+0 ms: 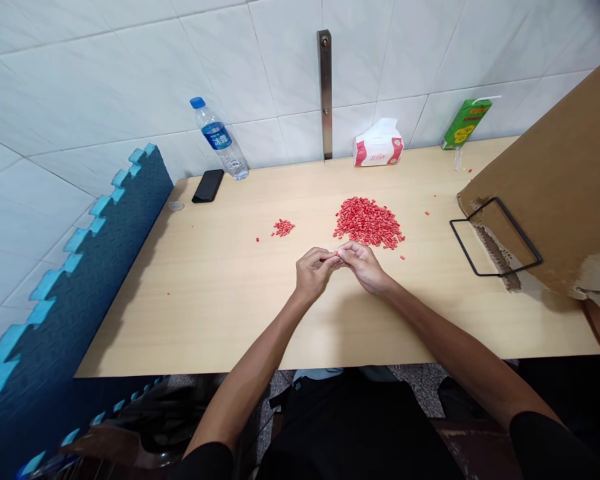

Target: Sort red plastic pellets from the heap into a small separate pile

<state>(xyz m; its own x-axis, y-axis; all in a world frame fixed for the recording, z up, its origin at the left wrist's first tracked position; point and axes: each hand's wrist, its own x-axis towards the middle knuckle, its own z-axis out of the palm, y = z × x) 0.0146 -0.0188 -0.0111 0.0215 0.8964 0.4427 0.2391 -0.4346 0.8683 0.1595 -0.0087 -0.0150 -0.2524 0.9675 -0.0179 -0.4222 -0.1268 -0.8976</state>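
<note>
My left hand [312, 275] and my right hand [366, 268] meet above the table, fingertips pinched together. Between them shows a speck of a small red piece [337, 253], mostly covered by the fingers. Just beyond my right hand lies a large heap of small red cylindrical pieces [367, 221]. A much smaller cluster of red pieces [283, 228] sits to the left of the heap, with one loose piece [257, 239] beside it. Another stray piece [403, 257] rests at the heap's near right side.
Along the tiled wall stand a water bottle [223, 143], a tissue pack [379, 148] and a green drink carton [465, 125]. A black phone [208, 186] lies at the back left. Blue foam mats [95, 267] edge the left; a cardboard sheet [555, 187] with a black wire frame [535, 252] blocks the right.
</note>
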